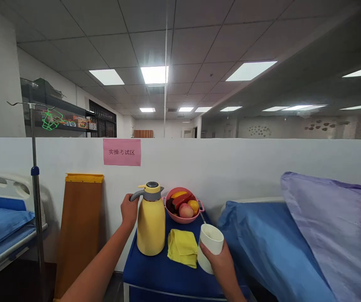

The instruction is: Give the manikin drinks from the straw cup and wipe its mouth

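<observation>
My left hand is closed round the grey handle of a yellow thermos jug, which stands upright on a small table with a blue cover. My right hand grips a white cup from below, held a little above the table's right side with its mouth open upward. A folded yellow cloth lies between jug and cup. Behind them sits a pink bowl of fruit, and a thin spoon-like handle pokes up beside it.
A bed with blue bedding and a lilac pillow lies to the right. A wooden board leans on the white partition at left. A drip stand and another bed stand further left.
</observation>
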`<act>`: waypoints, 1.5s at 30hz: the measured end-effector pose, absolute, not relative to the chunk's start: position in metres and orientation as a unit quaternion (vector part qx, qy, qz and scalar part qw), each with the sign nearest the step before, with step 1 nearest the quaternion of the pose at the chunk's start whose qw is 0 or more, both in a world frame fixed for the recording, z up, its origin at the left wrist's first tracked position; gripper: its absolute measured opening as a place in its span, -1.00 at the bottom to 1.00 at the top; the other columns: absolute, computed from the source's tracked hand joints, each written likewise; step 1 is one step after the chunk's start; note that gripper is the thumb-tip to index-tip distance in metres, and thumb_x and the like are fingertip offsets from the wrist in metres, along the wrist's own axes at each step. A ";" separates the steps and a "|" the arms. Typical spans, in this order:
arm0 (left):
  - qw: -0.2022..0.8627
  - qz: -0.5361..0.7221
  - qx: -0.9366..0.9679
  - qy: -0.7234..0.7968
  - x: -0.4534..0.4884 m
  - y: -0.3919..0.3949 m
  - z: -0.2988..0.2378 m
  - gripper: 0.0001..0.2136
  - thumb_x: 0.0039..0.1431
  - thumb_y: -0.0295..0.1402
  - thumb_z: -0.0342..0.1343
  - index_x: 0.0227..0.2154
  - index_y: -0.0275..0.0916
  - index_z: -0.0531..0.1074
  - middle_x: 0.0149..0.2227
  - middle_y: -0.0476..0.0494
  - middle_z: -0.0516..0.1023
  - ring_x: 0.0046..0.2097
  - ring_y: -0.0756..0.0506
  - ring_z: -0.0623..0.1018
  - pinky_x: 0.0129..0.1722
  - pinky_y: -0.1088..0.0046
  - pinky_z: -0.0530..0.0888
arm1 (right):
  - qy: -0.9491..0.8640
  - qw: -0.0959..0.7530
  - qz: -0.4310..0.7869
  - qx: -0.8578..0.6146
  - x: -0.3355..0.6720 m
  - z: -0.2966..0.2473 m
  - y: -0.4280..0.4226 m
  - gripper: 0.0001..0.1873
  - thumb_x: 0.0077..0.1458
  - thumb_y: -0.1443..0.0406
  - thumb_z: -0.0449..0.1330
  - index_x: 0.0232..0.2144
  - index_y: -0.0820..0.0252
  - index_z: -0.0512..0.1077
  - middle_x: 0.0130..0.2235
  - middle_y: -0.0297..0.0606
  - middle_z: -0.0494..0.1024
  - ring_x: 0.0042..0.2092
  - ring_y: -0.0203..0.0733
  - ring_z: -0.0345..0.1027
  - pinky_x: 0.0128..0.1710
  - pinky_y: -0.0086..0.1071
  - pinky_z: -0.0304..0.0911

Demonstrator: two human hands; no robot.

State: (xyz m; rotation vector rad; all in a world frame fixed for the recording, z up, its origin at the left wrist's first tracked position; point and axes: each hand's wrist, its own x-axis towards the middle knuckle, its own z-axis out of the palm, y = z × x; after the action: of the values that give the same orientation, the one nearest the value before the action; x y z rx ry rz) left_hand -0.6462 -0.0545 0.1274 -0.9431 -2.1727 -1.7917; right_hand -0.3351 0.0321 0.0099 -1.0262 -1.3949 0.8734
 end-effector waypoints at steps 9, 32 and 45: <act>0.088 -0.591 -0.347 -0.723 -0.600 -0.085 0.152 -0.82 0.08 -0.16 0.06 -0.45 -0.15 0.37 -0.49 0.01 0.49 -0.41 -0.08 0.43 -0.42 0.46 0.25 | -0.600 0.588 0.403 -0.364 -0.322 0.052 -0.041 -0.40 -0.29 0.07 0.39 -0.17 0.18 0.39 -0.20 -0.20 0.61 -0.16 0.09 0.50 -0.16 -0.16 0.39; 0.428 -0.180 -0.654 -0.597 -0.463 -0.256 0.323 -0.41 0.27 0.12 -0.19 -0.51 -0.29 0.48 -0.55 -0.23 0.52 -0.47 -0.12 0.48 -0.47 0.44 0.09 | -0.601 0.599 0.470 -0.243 -0.287 0.115 -0.229 -0.42 -0.20 0.20 0.38 -0.08 0.16 0.34 -0.24 -0.29 0.55 -0.23 -0.13 0.42 -0.21 -0.29 0.32; 0.455 0.034 -0.682 -0.572 -0.427 -0.273 0.349 -0.44 0.34 0.02 -0.27 -0.39 -0.26 0.51 -0.45 -0.25 0.58 -0.42 -0.17 0.56 -0.53 0.40 0.04 | -0.610 0.598 0.463 -0.235 -0.288 0.127 -0.249 -0.46 -0.22 0.29 0.36 -0.12 0.16 0.35 -0.29 -0.36 0.52 -0.29 -0.19 0.39 -0.26 -0.35 0.30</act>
State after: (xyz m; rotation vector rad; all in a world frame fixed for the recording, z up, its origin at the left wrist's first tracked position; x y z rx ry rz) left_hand -0.4272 -0.2734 0.3492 -1.6822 -1.4108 0.0838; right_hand -0.2880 -0.2487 0.1274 -0.5462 -1.4147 1.0752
